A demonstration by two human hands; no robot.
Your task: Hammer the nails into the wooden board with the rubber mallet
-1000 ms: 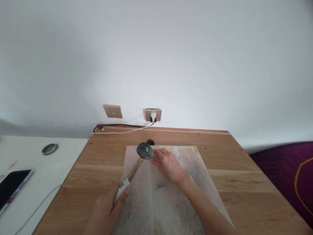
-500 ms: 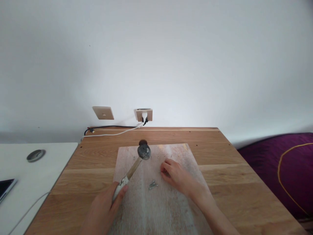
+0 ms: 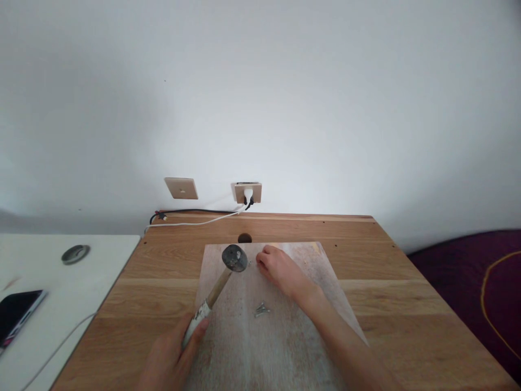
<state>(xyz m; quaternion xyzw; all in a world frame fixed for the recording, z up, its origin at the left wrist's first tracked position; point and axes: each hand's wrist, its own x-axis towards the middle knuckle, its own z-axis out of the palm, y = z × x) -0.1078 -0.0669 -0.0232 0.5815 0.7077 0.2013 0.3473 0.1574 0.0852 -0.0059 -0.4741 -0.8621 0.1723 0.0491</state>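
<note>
A pale, worn board lies on the wooden table. My left hand is wrapped round the wooden handle of a hammer, whose dark metal head hangs over the board's far end. My right hand rests on the board just right of the hammer head, fingers curled together in a pinch on something too small to make out. A few loose nails lie on the board between my two arms.
A round hole is in the table beyond the board. Black and white cables run to a wall socket. A white desk at left holds a dark phone and a round grommet. Purple fabric lies at right.
My right hand moved from beside the nails back up to the hammer head at the board's far end. The hammer stays raised in my left hand. The view shifted slightly.
</note>
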